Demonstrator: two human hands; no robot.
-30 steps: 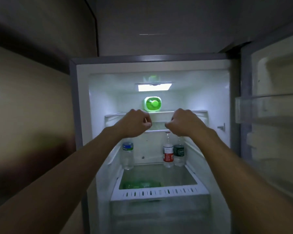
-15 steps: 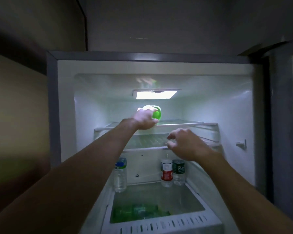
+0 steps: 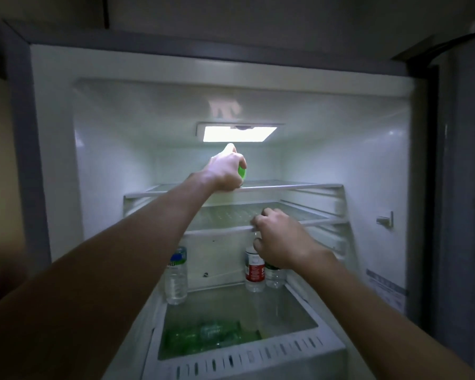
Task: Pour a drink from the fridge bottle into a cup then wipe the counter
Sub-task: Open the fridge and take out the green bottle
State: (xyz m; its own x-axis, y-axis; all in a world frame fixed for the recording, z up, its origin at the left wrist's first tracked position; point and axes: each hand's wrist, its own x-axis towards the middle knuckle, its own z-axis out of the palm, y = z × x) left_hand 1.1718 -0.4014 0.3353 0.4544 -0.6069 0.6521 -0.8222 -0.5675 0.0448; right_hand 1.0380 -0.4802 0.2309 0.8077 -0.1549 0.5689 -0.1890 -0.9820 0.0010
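The fridge stands open before me. On its top glass shelf (image 3: 285, 185) a bottle with a green cap (image 3: 242, 171) lies with the cap toward me. My left hand (image 3: 226, 171) reaches deep inside and grips that green-capped bottle, hiding most of it. My right hand (image 3: 277, 239) hovers lower, at the front edge of the second shelf (image 3: 313, 215), fingers loosely curled and holding nothing. No cup or counter is in view.
On the lower shelf stand a clear bottle with a blue label (image 3: 176, 272), a red-labelled bottle (image 3: 254, 271) and a green-labelled one (image 3: 275, 274). Green bottles (image 3: 203, 334) lie in the white drawer (image 3: 244, 357). The fridge lamp (image 3: 239, 133) glows above.
My left hand has gone from the shelf front to the green-capped bottle and closed round it. My right hand dropped toward the second shelf. My head has moved closer to the fridge.
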